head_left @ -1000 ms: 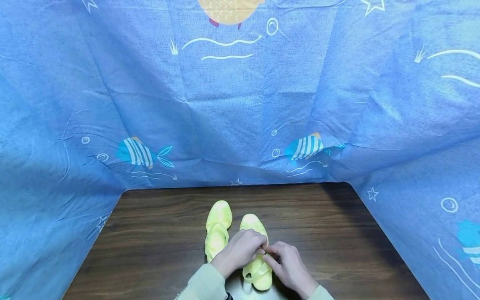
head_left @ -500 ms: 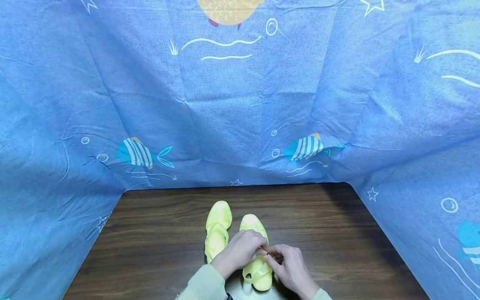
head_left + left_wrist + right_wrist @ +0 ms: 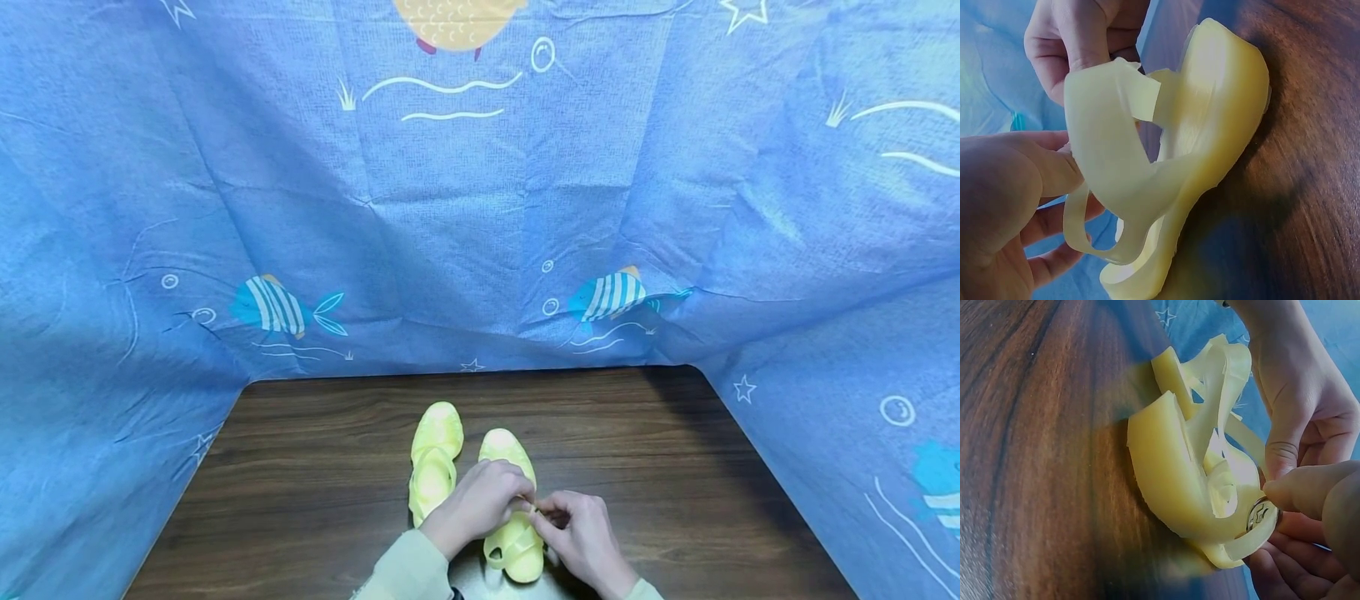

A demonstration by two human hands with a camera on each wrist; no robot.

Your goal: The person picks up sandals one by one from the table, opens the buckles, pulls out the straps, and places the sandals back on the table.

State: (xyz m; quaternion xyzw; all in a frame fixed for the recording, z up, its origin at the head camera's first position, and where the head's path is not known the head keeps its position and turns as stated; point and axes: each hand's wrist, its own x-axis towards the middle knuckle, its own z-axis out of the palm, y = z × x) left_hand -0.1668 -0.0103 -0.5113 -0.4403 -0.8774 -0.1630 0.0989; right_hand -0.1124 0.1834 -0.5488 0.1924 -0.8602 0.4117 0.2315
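Two yellow jelly sandals stand on the dark wooden table. Over the right sandal [image 3: 504, 447] both hands meet at its strap. My left hand [image 3: 486, 502] reaches across the sandal and pinches the strap [image 3: 1094, 125] with thumb and fingers. From the right side, my right hand [image 3: 583, 533] holds the strap at a round metal buckle [image 3: 1260, 515], thumb on top and fingers beneath. The fingertips of the two hands are close together there. My left hand covers the middle of this sandal in the head view. The left sandal [image 3: 437, 433] lies untouched beside it, partly behind my left forearm.
Bare table [image 3: 660, 467] surface, brown wood grain, extends on both sides of the sandals. A blue cloth [image 3: 480, 208] printed with fish hangs behind and along both sides. A pale shiny patch [image 3: 480, 577] shows at the front edge below the right sandal.
My right hand has shifted slightly down toward me, its fingers still at the buckle. The left hand and both sandals keep their places.
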